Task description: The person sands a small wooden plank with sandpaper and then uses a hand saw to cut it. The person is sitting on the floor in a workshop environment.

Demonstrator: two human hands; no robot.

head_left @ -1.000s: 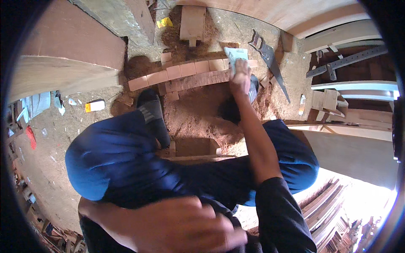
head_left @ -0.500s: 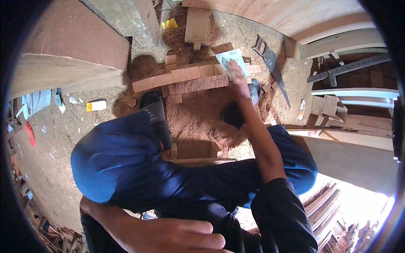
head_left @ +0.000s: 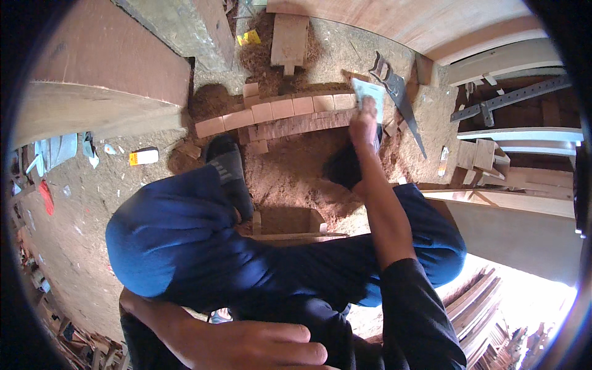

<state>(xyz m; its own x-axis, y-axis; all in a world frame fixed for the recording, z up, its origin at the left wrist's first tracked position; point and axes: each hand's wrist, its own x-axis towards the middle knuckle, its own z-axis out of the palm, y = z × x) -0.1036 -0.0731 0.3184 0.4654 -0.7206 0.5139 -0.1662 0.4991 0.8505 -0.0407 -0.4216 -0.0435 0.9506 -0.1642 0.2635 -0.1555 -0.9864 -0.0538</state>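
My right hand (head_left: pixel 364 117) presses a pale blue-green printed sheet (head_left: pixel 371 92), thin like paper, over the right end of a curved row of wooden blocks (head_left: pixel 271 110). The closed fingers lie on the sheet, and what is under them is hidden. Along the near side of the row lies a rough, reddish wooden piece (head_left: pixel 290 126). My left hand (head_left: pixel 246 343) rests low across my lap, away from the work, fingers loosely stretched and nothing visible in them. A handsaw (head_left: pixel 399 98) with a dark handle lies just right of the sheet.
Sawdust covers the floor (head_left: pixel 290 172) between my feet. A flat board (head_left: pixel 288 40) lies beyond the row, near a yellow packet (head_left: pixel 249 37). Large wooden panels (head_left: pixel 111 80) stand at left. A white-and-orange container (head_left: pixel 143 156) lies left; a dark metal bar (head_left: pixel 512 98) is at right.
My right hand has slid rightward along the block row with the sheet, uncovering blocks near the right end. My left hand has hardly moved.
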